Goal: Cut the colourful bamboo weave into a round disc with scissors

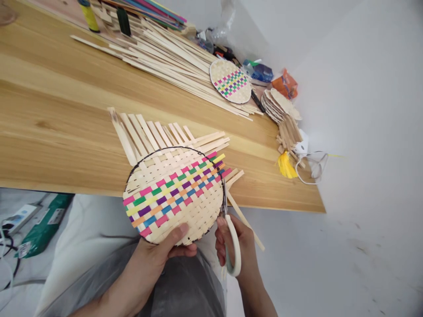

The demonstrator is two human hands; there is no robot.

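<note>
My left hand [165,251] grips the lower edge of a round woven bamboo piece [198,211], thumb on top and fingers beneath. Pink, green, yellow, purple, orange and blue strips cross its middle, and a black outline runs round it. Pale strip ends [158,134] stick out past the outline at the far side, and coloured ends poke out at the right. In my right hand [243,246] is a pair of white-handled scissors [235,246], its blades at the piece's right edge by the black line. One long pale strip [246,220] slants down beside the scissors.
Loose bamboo strips [165,57] lie along the back of the wooden table [49,110]. On them rests a smaller finished woven disc [231,83]. A stack of cut discs [279,105], a yellow tassel [287,165] and a white cord [307,180] lie near the right end, beside the wall.
</note>
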